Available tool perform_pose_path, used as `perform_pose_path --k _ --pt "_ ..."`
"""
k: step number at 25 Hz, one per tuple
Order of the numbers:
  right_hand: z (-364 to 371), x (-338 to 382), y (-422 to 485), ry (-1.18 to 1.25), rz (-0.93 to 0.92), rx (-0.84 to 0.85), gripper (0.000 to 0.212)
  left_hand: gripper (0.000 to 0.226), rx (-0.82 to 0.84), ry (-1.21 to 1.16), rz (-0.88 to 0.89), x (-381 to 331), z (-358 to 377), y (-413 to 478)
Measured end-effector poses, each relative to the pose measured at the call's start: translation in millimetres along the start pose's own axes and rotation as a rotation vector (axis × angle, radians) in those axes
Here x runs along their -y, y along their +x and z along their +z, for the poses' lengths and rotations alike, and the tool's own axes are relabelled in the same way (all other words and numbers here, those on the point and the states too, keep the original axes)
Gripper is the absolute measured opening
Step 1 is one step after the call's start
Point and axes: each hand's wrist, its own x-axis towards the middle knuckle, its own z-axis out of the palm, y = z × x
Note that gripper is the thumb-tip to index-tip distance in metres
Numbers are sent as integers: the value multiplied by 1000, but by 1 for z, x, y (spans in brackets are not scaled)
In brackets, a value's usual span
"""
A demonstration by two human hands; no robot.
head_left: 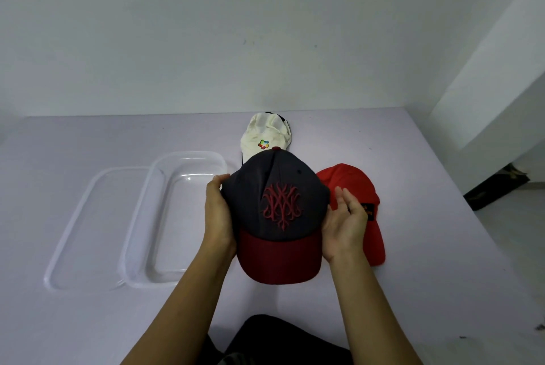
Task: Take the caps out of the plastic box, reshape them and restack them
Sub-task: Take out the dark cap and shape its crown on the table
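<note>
Caps all out of plastic box (177, 217) at left. Navy cap (277, 208) held centre: left hand (218, 211) grips crown side, right hand (345, 223) open-palmed at other side. Likely light, crown soft, brim stiff; hold by brim.

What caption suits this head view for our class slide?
Left hand grips a dark cap, right hand open beside it; white cap, red cap and clear plastic box lie nearby.

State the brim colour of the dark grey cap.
Dark red brim, matching the embroidered emblem; seen best in the head view.
</note>
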Motion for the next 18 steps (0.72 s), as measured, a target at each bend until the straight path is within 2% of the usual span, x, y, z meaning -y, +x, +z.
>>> perform_pose_path --k 3,5,7,8,10,11,13,16,18 --pt "6 -2 -1 -194 15 95 41 41 33 203 44 4 -1 3" --pt "9 -2 1 -334 -3 144 55 40 81 303 28 1 -4 5" --pt "10 0 3 -380 -16 176 78 50 226 314 -12 -3 -11 11" --pt "10 1 4 -394 -32 192 80 64 336 314 -47 -6 -16 13" --pt "8 4 5 -440 -54 210 69 90 545 383 -114 -12 -29 19" --pt "6 5 6 -457 -59 216 65 94 619 429 -133 -14 -36 21" --pt "4 8 6 -478 -59 243 58 88 681 476 -120 -16 -44 23" --pt "7 10 3 -569 -82 247 37 61 615 376 -37 -14 -45 25" --pt "9 9 3 -699 -85 229 29 42 580 393 58 -14 -42 24"
